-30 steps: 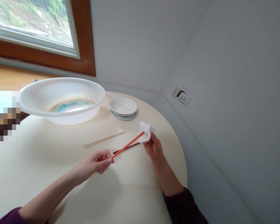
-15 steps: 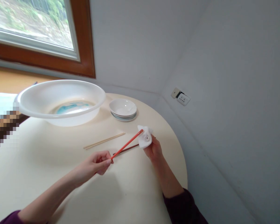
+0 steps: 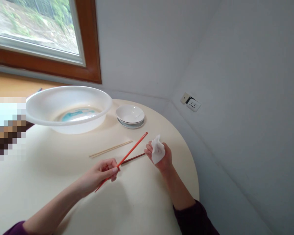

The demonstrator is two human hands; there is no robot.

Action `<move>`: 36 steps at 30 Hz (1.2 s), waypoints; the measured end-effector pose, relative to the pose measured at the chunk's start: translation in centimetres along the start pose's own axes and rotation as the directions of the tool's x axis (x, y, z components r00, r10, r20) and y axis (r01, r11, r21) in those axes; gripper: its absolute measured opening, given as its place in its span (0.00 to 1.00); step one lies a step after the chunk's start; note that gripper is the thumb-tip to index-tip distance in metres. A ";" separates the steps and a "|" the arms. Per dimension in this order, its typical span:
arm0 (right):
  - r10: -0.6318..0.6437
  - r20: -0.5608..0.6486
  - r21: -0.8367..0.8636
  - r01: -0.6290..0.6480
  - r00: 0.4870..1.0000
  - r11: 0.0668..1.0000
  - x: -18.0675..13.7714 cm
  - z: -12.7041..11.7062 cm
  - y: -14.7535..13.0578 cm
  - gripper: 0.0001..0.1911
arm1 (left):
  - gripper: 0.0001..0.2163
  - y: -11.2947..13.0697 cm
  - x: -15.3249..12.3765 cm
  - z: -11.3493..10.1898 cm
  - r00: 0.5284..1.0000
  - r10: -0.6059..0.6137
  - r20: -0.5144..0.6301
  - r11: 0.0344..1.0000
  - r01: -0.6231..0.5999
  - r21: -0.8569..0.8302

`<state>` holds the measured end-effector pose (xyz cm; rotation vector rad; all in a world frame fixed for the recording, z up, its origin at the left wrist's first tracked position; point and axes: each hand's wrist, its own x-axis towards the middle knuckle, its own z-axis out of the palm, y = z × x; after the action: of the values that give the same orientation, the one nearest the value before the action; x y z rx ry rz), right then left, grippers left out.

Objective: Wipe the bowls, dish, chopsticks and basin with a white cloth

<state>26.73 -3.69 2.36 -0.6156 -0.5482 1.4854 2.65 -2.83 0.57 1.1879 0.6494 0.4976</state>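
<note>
My left hand (image 3: 101,173) pinches a red chopstick (image 3: 131,150) near its middle; the stick slants up to the right, its tip in the air left of my right hand. My right hand (image 3: 160,156) is closed on a crumpled white tissue (image 3: 157,151), apart from the red stick. A dark brown chopstick (image 3: 134,158) lies on the round cream table (image 3: 63,189) between my hands. A pair of pale wooden chopsticks (image 3: 110,148) lies just beyond it.
A big white plastic basin (image 3: 68,106) with a little bluish water stands at the table's back left. Stacked small white dishes (image 3: 130,115) sit to its right. Walls close in behind and to the right, with a socket (image 3: 191,103). A pixelated patch covers the left edge.
The red chopstick has come out of the tissue and slid further through my left hand's fingers. My right hand has drawn the tissue back and turned it.
</note>
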 end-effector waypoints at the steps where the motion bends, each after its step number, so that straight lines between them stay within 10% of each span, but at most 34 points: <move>1: 0.011 0.029 0.014 -0.012 1.000 1.000 -0.1 0.2 -0.1 0.06 | 0.12 0.1 0.0 0.0 1.000 0.009 -0.003 1.000 -0.009 -0.016; 12: 0.200 0.242 -0.108 -0.178 0.949 0.978 -0.6 -0.1 0.6 0.10 | 0.11 0.0 0.0 0.0 0.997 0.075 0.006 0.969 -0.071 -0.236; 36: 0.567 0.398 -0.749 -0.102 0.721 0.655 -1.9 2.3 2.4 0.11 | 0.11 -0.3 0.5 0.4 0.945 0.276 -0.178 0.955 -0.291 -0.063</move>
<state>23.40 -5.53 2.49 -0.8482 -1.6358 1.8629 3.32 -2.84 0.23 1.1695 0.5945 0.8689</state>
